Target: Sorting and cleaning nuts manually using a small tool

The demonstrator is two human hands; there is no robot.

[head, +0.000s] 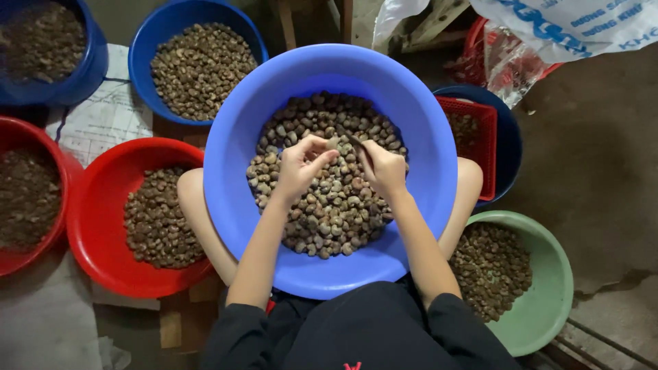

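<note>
A big light-blue basin [236, 157] rests on my lap, holding a heap of brown-grey nuts [329, 219]. My left hand [301, 164] pinches a single nut [334, 143] between thumb and fingers above the heap. My right hand [382, 168] is closed around a small dark-bladed tool [356, 144], whose tip touches that nut. Both hands meet over the middle of the basin.
Around me stand other basins of nuts: red [103, 260] at the left, another red [14, 137] at the far left, two dark blue [147, 41] at the back, green [548, 301] at the right. A red crate [480, 113] sits in a dark-blue tub, with plastic bags [548, 27] behind.
</note>
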